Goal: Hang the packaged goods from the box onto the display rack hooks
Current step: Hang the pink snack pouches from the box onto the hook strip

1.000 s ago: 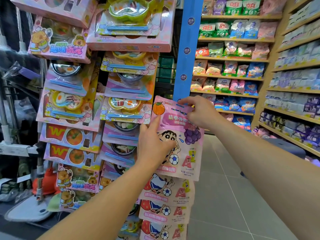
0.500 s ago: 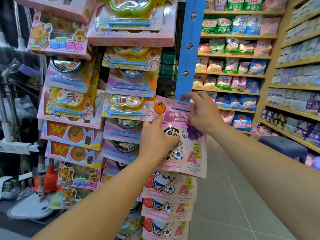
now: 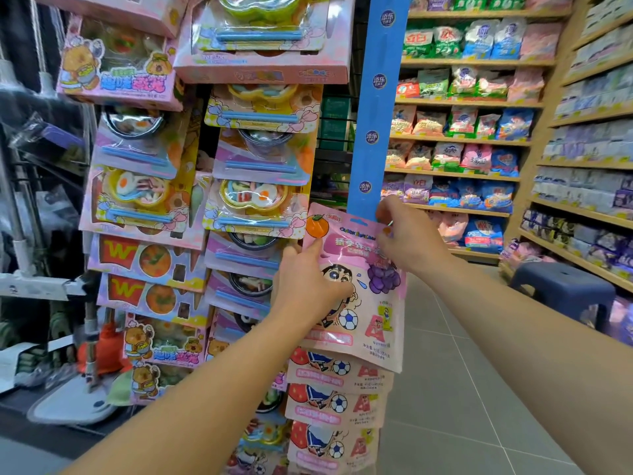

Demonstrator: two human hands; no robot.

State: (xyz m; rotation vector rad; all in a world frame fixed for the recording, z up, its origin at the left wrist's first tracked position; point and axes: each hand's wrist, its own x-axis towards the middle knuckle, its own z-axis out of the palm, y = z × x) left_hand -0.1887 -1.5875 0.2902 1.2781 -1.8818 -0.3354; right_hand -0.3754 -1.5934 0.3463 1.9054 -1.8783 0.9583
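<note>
So the left hand (image 3: 308,286) has the pink candy pouch (image 3: 363,303) gripped at its left side, thumb lying over the cartoon print and the other fingers tucked behind it where I can't see them. The right hand (image 3: 407,234) pinches the pouch's top right corner, right at the bottom end of the blue hanging strip (image 3: 376,108), and there's a small glint of metal by those fingers that could be the hook, though it's too tiny to call.

Looks to me like this is the hooking step: the pouch is up at the strip but I can't tell if its hang hole has caught yet. Next move probably needs the hole lined up with the hook and slid on, with the left hand keeping the bag level so it doesn't twist.

Counting: one pouch in hand, three more of the same kind of pouch (image 3: 337,406) hanging directly below it, overlapping like shingles. Left of that, a rack of toy food blister packs (image 3: 260,204), way too overlapped to count honestly. Far right are shelves of snack bags (image 3: 462,125), and a dark blue stool (image 3: 561,289) stands on the floor. No box in view.
</note>
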